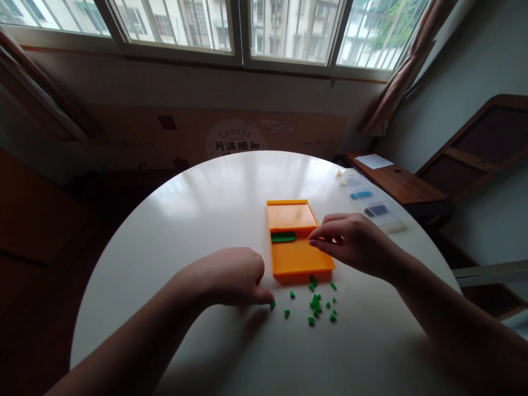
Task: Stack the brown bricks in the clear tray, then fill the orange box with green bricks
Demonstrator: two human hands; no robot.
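An orange tray (297,258) lies on the white round table (214,198), with a short row of green bricks (283,237) set in its middle groove. Several small loose green bricks (317,305) are scattered on the table just in front of the tray. My left hand (231,278) rests on the table left of them, fingers curled, its fingertips pinching or touching one small green brick (273,303). My right hand (350,242) hovers over the tray's right edge with fingers drawn together in a pinch; what it holds is too small to see.
Clear plastic bags (369,204) with blue and dark pieces lie at the table's far right edge. A wooden side table (396,181) with a white sheet stands beyond. Windows and curtains line the back wall.
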